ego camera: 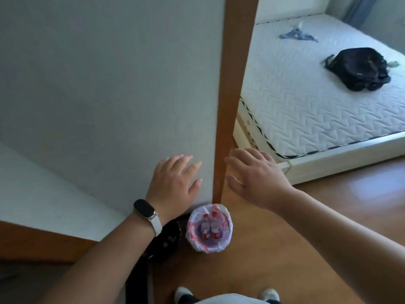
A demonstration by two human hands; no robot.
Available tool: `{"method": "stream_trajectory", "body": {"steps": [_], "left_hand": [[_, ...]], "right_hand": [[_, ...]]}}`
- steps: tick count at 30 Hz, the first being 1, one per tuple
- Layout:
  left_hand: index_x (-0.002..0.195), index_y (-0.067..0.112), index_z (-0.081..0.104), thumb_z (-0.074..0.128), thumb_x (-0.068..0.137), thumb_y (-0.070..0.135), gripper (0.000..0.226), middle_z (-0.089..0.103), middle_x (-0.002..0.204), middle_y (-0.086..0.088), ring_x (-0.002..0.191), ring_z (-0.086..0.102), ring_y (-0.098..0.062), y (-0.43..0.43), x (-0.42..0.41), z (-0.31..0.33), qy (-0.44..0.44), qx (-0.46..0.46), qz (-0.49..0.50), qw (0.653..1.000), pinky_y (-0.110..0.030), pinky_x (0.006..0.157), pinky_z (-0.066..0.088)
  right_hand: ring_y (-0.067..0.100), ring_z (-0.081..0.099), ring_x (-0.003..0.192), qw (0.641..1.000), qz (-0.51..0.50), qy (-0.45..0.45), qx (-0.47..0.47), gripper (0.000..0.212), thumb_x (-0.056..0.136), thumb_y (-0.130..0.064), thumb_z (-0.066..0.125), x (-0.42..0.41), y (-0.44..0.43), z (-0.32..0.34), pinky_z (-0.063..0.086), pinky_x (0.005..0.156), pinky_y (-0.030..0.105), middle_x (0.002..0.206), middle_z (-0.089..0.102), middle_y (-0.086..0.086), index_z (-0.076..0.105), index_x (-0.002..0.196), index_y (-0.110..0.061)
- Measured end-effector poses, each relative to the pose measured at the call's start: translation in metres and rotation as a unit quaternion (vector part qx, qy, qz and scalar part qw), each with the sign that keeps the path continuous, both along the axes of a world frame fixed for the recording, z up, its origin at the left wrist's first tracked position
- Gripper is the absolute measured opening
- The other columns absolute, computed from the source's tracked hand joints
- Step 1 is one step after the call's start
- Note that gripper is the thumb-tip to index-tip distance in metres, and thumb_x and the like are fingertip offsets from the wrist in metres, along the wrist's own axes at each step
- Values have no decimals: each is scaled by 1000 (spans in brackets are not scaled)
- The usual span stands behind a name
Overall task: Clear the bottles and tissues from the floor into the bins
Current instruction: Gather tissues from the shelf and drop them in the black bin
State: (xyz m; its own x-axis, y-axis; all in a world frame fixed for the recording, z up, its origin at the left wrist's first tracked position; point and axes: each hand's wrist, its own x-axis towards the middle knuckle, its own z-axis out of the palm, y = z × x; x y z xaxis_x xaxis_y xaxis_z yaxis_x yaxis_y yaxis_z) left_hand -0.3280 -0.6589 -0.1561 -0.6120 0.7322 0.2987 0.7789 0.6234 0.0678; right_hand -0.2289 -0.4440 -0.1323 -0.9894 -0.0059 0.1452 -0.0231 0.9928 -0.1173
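A small bin [225, 238] lined with a white and red plastic bag stands on the wooden floor at the foot of a wooden door frame. Two bottles [210, 229] with red caps and red labels stand upright inside it. My left hand [173, 183], with a black band on the wrist, hovers above and to the left of the bin, fingers spread and empty. My right hand [256, 178] hovers above and to the right of the bin, also spread and empty. I see no tissues.
A grey wall [109, 95] fills the left, ending at the wooden door frame [232, 95]. A dark bag [162, 240] lies left of the bin. Behind the frame, a white mattress [306, 95] carries a black backpack [359, 69] and a blue cloth [295, 35].
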Motion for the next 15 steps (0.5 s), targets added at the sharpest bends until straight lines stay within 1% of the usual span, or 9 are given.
{"method": "stream_trajectory", "body": {"steps": [3,5,9,12,15], "left_hand": [[122,18,64,52,88,38,41,63,125,-8,116,56,-28,58,24,18,19,8,-30,999,-45,93,44],[122,18,64,49,90,39,41,62,126,-8,117,55,-28,99,40,29,26,14,-56,998,-46,94,44],[124,18,62,54,90,38,40,60,129,-7,121,53,-27,182,69,41,37,29,-108,993,-50,99,43],[124,18,61,54,89,38,41,59,129,-7,122,52,-27,242,92,48,51,33,-148,987,-50,100,42],[124,19,60,54,89,36,40,58,130,-6,122,51,-27,297,114,53,52,45,-181,981,-51,101,41]], "right_hand": [[25,49,122,999,-28,23,3,44,92,-50,40,35,54,14,38,98,43,130,54,-2,55,123,-23],[27,52,119,998,-47,44,2,45,91,-50,41,59,92,21,40,96,44,128,56,0,58,121,-21],[27,53,117,993,-92,80,4,44,90,-48,43,109,167,32,41,98,45,125,58,1,59,120,-20],[26,53,117,986,-130,106,13,42,88,-46,48,149,218,35,39,97,42,124,58,1,61,118,-20],[26,53,118,978,-172,114,21,43,87,-47,49,185,264,40,39,98,42,125,58,1,61,119,-20]]}}
